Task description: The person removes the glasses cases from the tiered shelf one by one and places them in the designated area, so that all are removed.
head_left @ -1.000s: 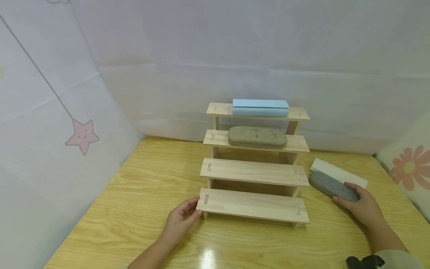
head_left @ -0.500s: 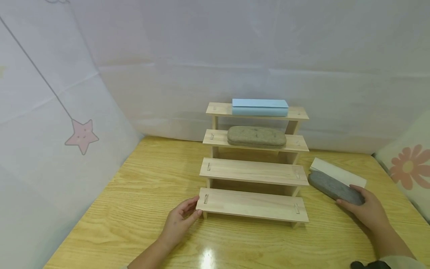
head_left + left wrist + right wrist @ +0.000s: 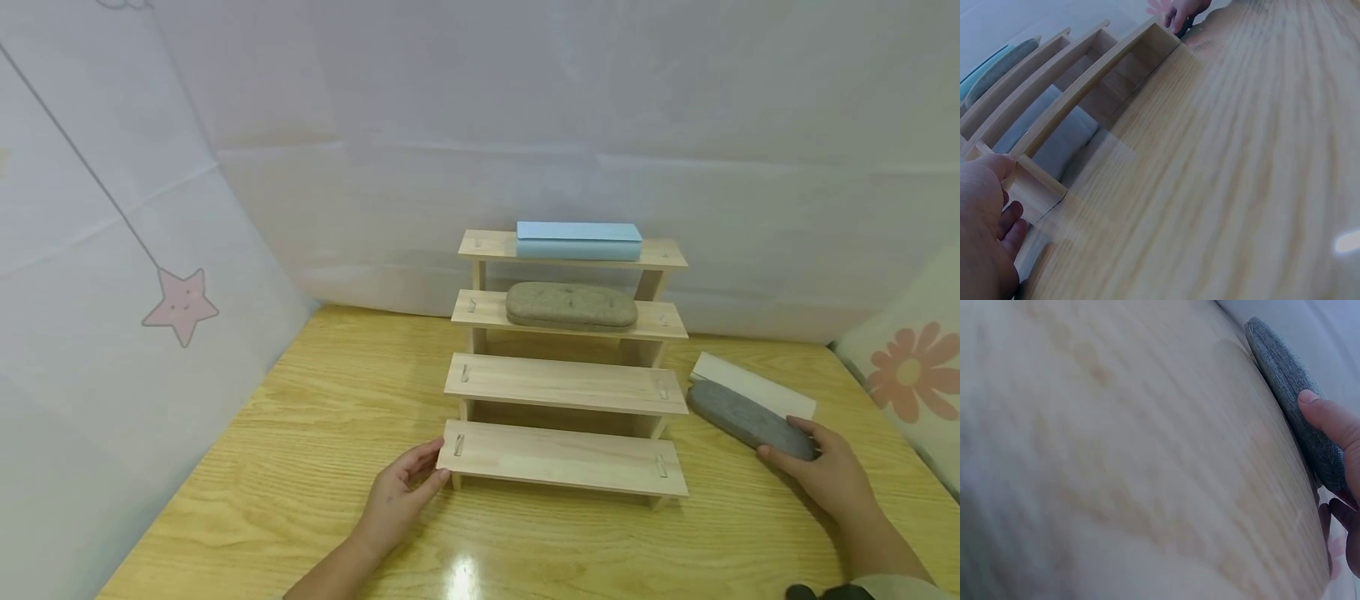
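A wooden four-step display shelf (image 3: 562,454) stands mid-table. My left hand (image 3: 397,500) holds the left end of its lowest step, thumb at the front edge and fingers behind; the left wrist view shows the thumb (image 3: 997,165) against the wood. At the right, my right hand (image 3: 832,475) grips the near end of a grey fabric glasses case (image 3: 742,415). In the right wrist view the thumb (image 3: 1329,415) lies along the case's side. This case overlaps a white folded case (image 3: 757,386) behind it.
On the top step sits a blue folding glasses case (image 3: 577,242). A brownish oval glasses case (image 3: 572,305) lies one step below. White curtains (image 3: 555,100) surround the wood-grain table (image 3: 300,417) at the back and sides.
My right hand has shifted slightly right along the grey glasses case, toward its near end. The left hand keeps its hold on the shelf.
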Tool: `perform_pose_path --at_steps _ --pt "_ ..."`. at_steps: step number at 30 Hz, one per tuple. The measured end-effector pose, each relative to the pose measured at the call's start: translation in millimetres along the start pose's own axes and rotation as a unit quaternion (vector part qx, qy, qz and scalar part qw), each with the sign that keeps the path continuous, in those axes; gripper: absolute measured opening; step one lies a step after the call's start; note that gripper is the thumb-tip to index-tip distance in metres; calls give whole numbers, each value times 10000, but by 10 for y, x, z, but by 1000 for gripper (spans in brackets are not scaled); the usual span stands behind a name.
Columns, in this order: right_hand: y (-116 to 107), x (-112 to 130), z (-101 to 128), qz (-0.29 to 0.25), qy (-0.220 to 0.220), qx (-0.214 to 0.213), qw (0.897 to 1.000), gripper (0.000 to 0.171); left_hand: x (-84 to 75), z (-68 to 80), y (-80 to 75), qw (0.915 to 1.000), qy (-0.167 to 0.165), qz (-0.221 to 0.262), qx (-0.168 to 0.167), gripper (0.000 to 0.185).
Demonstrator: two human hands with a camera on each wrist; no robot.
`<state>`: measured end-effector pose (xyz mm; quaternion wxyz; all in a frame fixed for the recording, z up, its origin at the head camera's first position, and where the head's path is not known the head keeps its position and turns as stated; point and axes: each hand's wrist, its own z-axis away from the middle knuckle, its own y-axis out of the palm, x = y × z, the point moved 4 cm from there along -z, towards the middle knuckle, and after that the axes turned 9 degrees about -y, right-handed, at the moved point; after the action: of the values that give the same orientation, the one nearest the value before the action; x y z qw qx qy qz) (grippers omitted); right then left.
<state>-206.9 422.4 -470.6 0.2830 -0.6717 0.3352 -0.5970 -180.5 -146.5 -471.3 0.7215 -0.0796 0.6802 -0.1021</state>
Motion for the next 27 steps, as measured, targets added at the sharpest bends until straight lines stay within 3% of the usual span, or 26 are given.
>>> perform_pose_path --at_steps 7,27 --pt "-15 -20 -31 123 2 -223 9997 84 -1 1 -2 10000 -44 14 6 43" --pt "-68 -52 -74 270 251 -301 9989 85 7 -8 3 10000 68 18 -50 42"
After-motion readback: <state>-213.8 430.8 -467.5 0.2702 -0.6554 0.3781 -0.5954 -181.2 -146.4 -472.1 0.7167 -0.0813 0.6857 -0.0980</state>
